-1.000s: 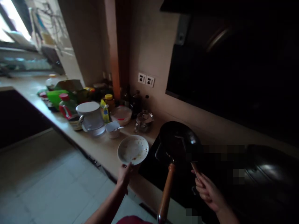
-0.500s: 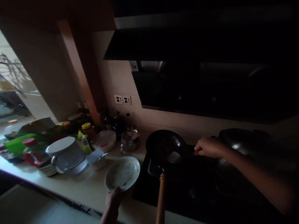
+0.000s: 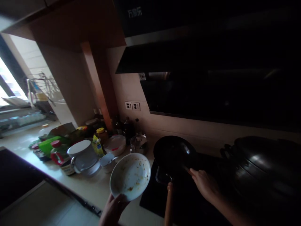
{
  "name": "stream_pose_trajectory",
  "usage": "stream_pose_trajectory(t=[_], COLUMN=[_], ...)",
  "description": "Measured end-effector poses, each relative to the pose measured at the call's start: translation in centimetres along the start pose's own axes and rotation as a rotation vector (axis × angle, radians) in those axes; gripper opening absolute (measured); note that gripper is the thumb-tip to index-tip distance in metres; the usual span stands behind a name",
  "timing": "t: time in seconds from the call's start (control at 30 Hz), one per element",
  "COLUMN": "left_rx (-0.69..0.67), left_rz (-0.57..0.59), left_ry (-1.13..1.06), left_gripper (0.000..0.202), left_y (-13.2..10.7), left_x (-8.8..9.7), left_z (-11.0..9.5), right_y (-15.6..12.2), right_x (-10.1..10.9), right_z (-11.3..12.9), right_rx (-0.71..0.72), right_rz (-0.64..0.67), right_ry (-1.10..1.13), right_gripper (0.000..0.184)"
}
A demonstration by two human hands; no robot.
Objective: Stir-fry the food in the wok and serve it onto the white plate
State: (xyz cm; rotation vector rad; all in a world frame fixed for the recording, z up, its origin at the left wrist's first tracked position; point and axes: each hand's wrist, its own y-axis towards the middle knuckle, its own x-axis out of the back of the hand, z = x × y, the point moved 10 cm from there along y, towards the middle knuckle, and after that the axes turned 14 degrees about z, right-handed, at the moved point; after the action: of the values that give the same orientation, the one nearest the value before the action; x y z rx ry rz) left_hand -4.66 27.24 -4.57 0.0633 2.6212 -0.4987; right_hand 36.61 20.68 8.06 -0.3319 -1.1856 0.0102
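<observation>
Left hand [image 3: 113, 208] grips the lower rim of a food-smeared white plate [image 3: 130, 177], tipped further toward the wearer than in the earlier frame. Right hand [image 3: 204, 185] has dropped to just beside the black wok [image 3: 174, 153], fingers curled; whether they hold a utensil is too dim to tell. Its wooden handle [image 3: 168, 204] points back toward the body, right of the plate. Range hood [image 3: 145, 22] reads 万家乐.
</observation>
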Motion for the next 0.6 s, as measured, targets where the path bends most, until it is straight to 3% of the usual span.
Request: stream_pose_trajectory(t=[0.13,0.27,0.47,0.6], left_rx=[-0.031,-0.026,-0.017,0.0], left_rz=[0.046,0.098,0.193,0.209], left_ry=[-0.022,-0.027,0.014,0.04], left_gripper=[0.071,0.071,0.06,0.052], left_y=[-1.2,-1.2,0.6,1.5], left_x=[-4.9,-8.8,-12.7,-15.5], left_z=[-4.0,-5.8,-6.3,-5.7], right_y=[0.5,-0.5,-3.5,-5.9], right_x=[-0.7,0.0,5.3,9.5], right_z=[-0.4,-1.9,-2.4,-1.3], right_rx=[-0.053,-0.038,0.015,0.061], right_rz=[-0.01,-0.055,-0.19,-0.309], right_ry=[-0.062,-0.172,-0.248,-0.309], right_gripper=[0.039,0.042,0.041,0.04])
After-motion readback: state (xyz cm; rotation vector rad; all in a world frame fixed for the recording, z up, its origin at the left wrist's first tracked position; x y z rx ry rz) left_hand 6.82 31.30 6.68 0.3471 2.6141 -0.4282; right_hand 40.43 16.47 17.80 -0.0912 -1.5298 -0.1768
